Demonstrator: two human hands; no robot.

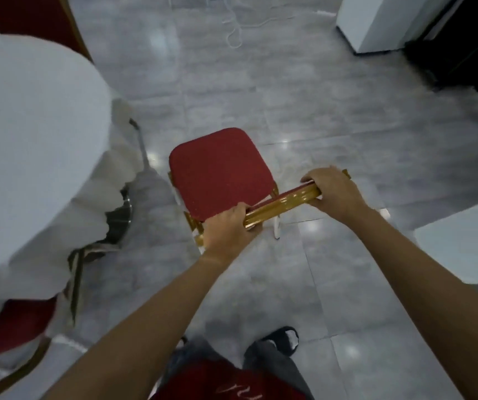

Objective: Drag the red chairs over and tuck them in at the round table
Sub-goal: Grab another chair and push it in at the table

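Grey tile floor (261, 96) beneath red chair (217, 174).

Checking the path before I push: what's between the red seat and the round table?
In the head view, only bare grey floor separates the red seat from the round table.

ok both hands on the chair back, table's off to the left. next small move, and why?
Probably swing the red chair leftward toward the round table. Left hand and right hand both grip its gold top rail, and open floor separates seat and tablecloth.
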